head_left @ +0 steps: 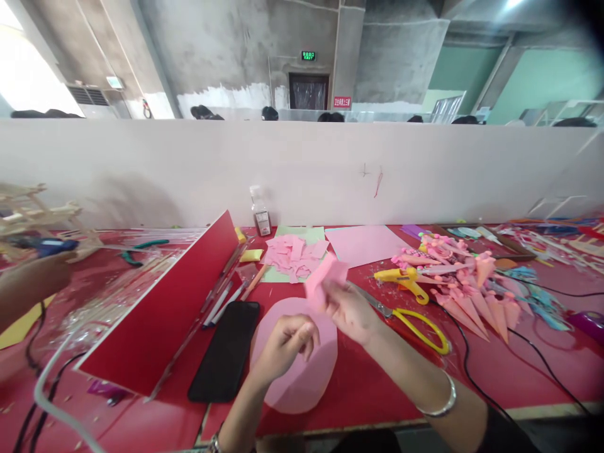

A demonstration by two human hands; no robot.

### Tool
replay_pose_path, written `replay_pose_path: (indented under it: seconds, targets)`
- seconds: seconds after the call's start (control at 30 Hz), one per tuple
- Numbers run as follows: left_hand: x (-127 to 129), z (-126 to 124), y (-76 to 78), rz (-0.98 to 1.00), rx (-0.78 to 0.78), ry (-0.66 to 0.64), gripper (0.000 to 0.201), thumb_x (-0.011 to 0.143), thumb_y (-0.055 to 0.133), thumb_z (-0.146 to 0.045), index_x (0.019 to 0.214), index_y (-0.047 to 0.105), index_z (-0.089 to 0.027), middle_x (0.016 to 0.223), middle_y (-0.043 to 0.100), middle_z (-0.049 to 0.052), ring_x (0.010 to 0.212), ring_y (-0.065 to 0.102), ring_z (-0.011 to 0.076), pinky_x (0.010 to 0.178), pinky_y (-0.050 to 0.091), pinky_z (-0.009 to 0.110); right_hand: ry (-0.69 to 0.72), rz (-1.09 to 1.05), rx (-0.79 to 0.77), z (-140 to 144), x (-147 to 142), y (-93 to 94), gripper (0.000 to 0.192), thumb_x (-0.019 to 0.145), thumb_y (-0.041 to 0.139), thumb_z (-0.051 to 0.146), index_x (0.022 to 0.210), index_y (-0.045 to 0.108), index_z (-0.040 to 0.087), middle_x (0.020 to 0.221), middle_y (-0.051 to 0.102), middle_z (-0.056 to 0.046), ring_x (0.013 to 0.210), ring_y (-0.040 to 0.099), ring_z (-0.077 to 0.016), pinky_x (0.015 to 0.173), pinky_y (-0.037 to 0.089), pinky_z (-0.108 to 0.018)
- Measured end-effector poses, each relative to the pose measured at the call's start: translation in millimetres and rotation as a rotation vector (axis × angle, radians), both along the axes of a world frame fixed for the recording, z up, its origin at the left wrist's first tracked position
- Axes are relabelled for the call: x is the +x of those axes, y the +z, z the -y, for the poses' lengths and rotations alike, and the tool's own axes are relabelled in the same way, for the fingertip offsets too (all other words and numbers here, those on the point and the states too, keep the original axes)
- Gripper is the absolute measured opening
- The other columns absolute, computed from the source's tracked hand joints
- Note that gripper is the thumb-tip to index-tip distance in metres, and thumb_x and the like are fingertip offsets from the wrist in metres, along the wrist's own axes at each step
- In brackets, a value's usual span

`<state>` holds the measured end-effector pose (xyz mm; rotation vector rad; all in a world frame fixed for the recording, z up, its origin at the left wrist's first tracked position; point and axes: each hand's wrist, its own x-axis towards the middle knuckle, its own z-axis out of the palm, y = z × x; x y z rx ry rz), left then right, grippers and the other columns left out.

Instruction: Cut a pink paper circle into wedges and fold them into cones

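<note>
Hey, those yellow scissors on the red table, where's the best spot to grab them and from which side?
Grip the yellow scissors by the loop handles, reaching from the right hand side: handles point toward the person, lying flat, blades angled away under the hand.

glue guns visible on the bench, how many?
2. A yellow glue gun lies right of the person's right hand, beside the yellow scissors. A blue glue gun sits at far left near another person's arm. More may be hidden among the clutter.
</note>
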<state>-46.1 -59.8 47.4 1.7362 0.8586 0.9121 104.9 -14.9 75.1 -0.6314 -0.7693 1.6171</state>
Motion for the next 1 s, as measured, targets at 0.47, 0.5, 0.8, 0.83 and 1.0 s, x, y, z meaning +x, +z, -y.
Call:
replay_pose_path:
  seconds: [0.47, 0.5, 0.8, 0.83, 1.0]
  targets:
    - [9, -29, -12.7, 0.464, -0.172, 0.508, 0.03, 0.08, 0.044, -0.039, 0.091, 0.062, -0.017, 0.089, 0.062, 0.004, 0.083, 0.057, 0.0152, 0.078, 0.042, 0.025, 0.245, 0.403, 0.045, 13, -14, -19.9, 0.025, 0.066, 0.067, 0.028, 0.086, 0.064, 0.014, 0.077, 0.066, -0.004, 0.074, 0.061, -0.0165, 0.075, 0.046, -0.031]
    - [12, -31, -15.4, 0.484, -0.211, 0.506, 0.032, 0.079, 0.045, -0.04, 0.095, 0.061, -0.017, 0.091, 0.063, 0.005, 0.084, 0.057, 0.0164, 0.078, 0.042, 0.027, 0.219, 0.407, 0.032, 13, -18, -21.5, 0.024, 0.066, 0.066, 0.028, 0.085, 0.064, 0.014, 0.076, 0.065, -0.004, 0.073, 0.061, -0.017, 0.075, 0.046, -0.032]
    - [-5, -29, -20.8, 0.446, -0.231, 0.837, 0.033, 0.078, 0.047, -0.039, 0.105, 0.057, -0.024, 0.119, 0.053, 0.003, 0.103, 0.05, 0.0151, 0.082, 0.04, 0.024, -0.134, 0.834, 0.191, -63, -7, -29.6, 0.033, 0.07, 0.057, 0.019, 0.103, 0.054, 0.017, 0.098, 0.063, -0.004, 0.087, 0.059, -0.0156, 0.075, 0.047, -0.027]
    - [-10, -26, -20.2, 0.433, -0.224, 0.857, 0.032, 0.077, 0.049, -0.038, 0.103, 0.058, -0.024, 0.115, 0.055, 0.002, 0.098, 0.052, 0.0144, 0.08, 0.04, 0.023, -0.116, 0.909, 0.189, -81, -5, -31.2, 0.029, 0.073, 0.053, 0.018, 0.102, 0.054, 0.016, 0.094, 0.064, -0.004, 0.081, 0.06, -0.0142, 0.071, 0.047, -0.025]
    - [-29, -7, -18.4, 0.265, -0.186, 0.805, 0.023, 0.074, 0.053, -0.035, 0.092, 0.058, -0.021, 0.091, 0.059, 0.0, 0.081, 0.055, 0.0135, 0.073, 0.042, 0.023, -0.125, 1.055, 0.197, -150, -12, -39.9, 0.018, 0.074, 0.049, 0.017, 0.083, 0.057, 0.004, 0.071, 0.061, -0.004, 0.065, 0.058, -0.0117, 0.064, 0.044, -0.024]
